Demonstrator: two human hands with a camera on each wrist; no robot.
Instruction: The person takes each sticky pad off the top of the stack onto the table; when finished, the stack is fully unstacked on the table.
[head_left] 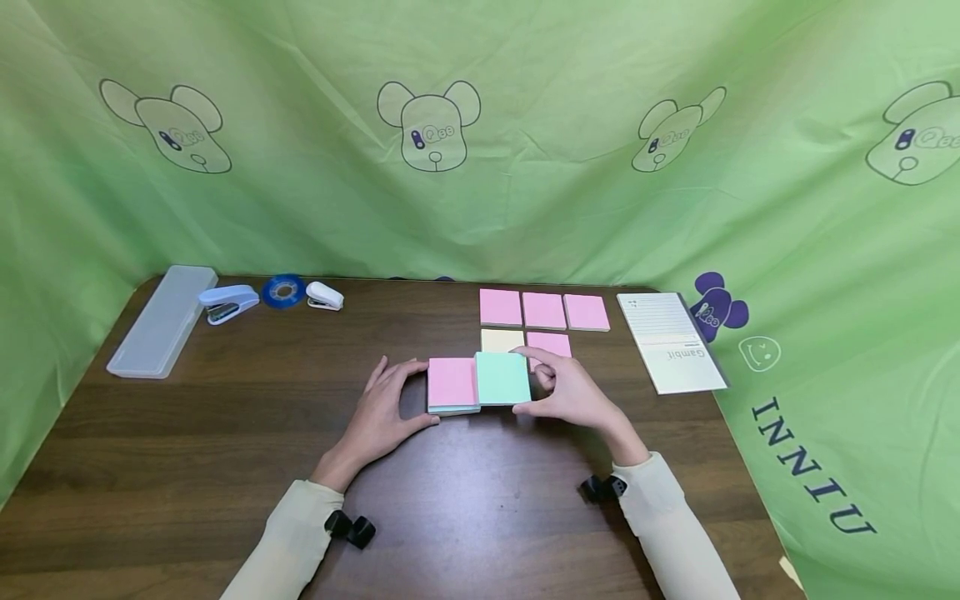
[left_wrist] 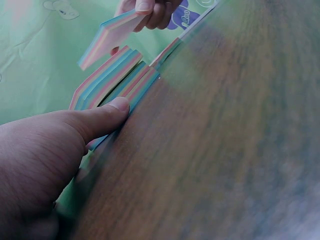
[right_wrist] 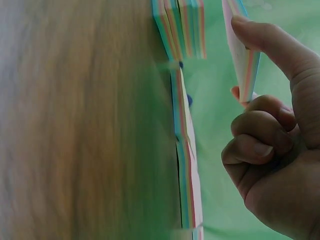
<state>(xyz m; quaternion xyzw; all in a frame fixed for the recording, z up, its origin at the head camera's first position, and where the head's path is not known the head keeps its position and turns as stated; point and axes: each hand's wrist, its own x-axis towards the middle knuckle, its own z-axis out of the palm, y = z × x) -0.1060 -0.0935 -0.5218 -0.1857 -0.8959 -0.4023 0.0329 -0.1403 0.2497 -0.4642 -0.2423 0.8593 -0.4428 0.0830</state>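
1. The left hand (head_left: 386,408) lay with relaxed fingers against the pink-topped square sticky-note pad (head_left: 452,384) at table centre, thumb touching its near edge.
2. The right hand (head_left: 572,390) pinched a mint-green-topped sticky-note block (head_left: 502,378) (lifted, tilted) at the pad's 3 o'clock.
3. Loose pink paper squares (head_left: 543,310) lay at 1 o'clock on the dark wooden table (head_left: 225,433).
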